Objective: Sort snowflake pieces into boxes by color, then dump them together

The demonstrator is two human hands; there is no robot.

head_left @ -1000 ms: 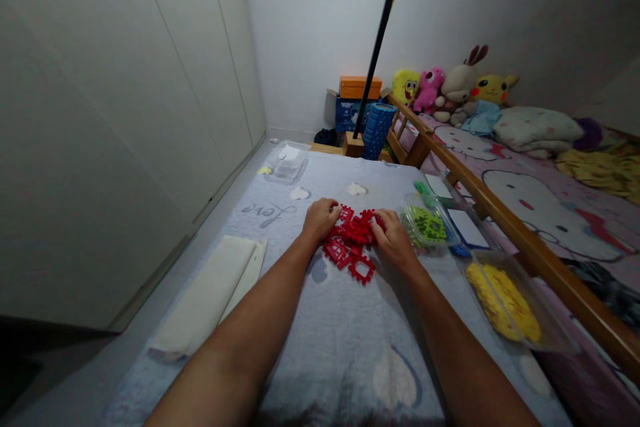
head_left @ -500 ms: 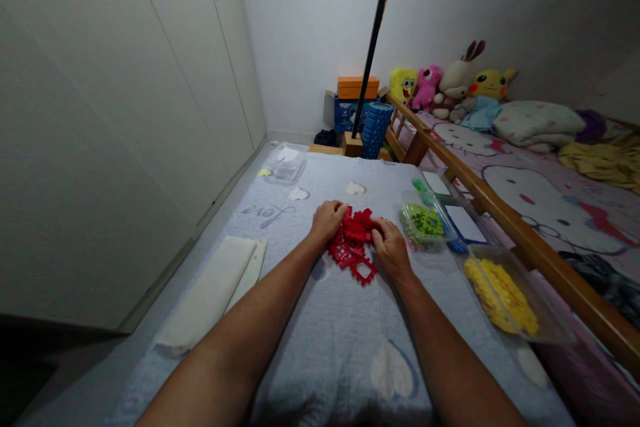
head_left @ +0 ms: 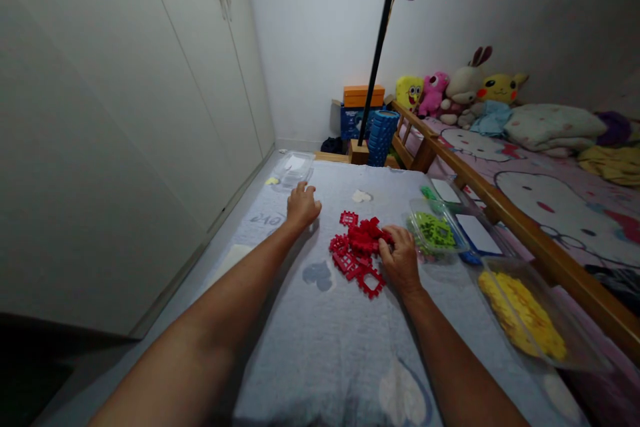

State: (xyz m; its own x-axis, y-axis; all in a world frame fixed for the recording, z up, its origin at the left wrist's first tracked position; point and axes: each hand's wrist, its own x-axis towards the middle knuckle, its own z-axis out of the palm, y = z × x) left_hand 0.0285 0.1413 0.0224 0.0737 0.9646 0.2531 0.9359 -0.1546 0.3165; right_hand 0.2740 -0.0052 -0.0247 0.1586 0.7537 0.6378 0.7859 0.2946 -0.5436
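A heap of red interlocking plastic pieces (head_left: 359,248) lies on the grey blanket (head_left: 330,333). My right hand (head_left: 399,260) rests against the heap's right side, fingers curled around some of the red pieces. My left hand (head_left: 302,205) has left the heap and reaches out to the far left, towards an empty clear plastic container (head_left: 294,168). Its fingers are bent and I cannot make out whether anything is in them.
On the right stand a clear tub of green pieces (head_left: 434,229), a blue-rimmed tub (head_left: 473,235) and a tub of yellow pieces (head_left: 525,315). A wooden bed rail (head_left: 520,227) runs behind them. White wardrobe doors (head_left: 125,113) line the left; a black pole (head_left: 380,47) stands beyond.
My left hand has left the red heap and moved up and left towards the clear container. My right hand stays on the heap. The view has shifted slightly.
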